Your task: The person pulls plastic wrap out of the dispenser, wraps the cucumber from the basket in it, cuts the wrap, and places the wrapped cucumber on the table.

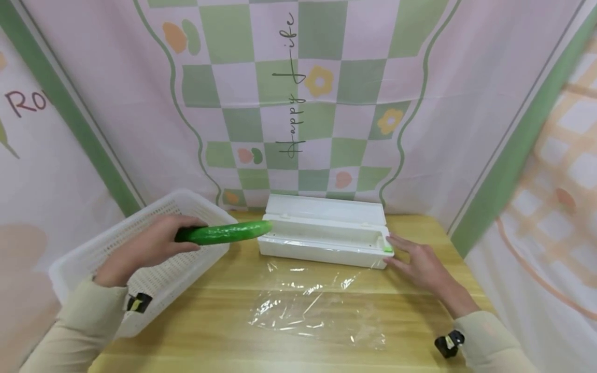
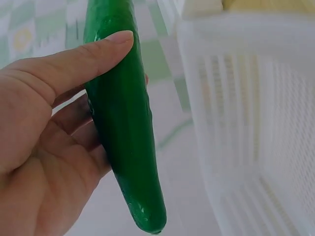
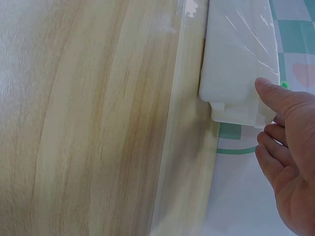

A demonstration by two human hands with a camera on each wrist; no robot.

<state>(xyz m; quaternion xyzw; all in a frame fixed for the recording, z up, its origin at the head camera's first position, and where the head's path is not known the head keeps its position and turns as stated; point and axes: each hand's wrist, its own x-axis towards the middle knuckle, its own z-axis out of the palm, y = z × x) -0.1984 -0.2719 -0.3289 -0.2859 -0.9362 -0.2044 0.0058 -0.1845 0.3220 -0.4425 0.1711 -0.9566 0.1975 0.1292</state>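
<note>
left hand (image 1: 160, 242) pinches cucumber (image 1: 226, 232) above right rim of basket (image 1: 169, 300); long axis crosswise, tip toward white box (image 1: 322, 254). clear film (image 1: 322, 311) lies rightward, nearer body. right hand (image 1: 422, 265), fingers apart, touches box end.

Cucumber (image 1: 221, 233): glossy green skin, mostly smooth, with slight ridges and strong highlights. Box (image 1: 326, 226): white plastic, smooth faces, low sheen. Film (image 1: 322, 308): thin clear plastic, highly glossy, creased, with bright streaks of reflected light. Basket (image 2: 231, 37): white plastic, slotted openwork walls, smooth rim, satin look. Bench (image 1: 224, 321): wood-grain surface, smooth, soft sheen. Backdrop (image 1: 322, 31): printed cloth, matt, lightly creased. Sleeves (image 1: 88, 311), 2 in number: pale cloth, matt, softly folded.
</note>
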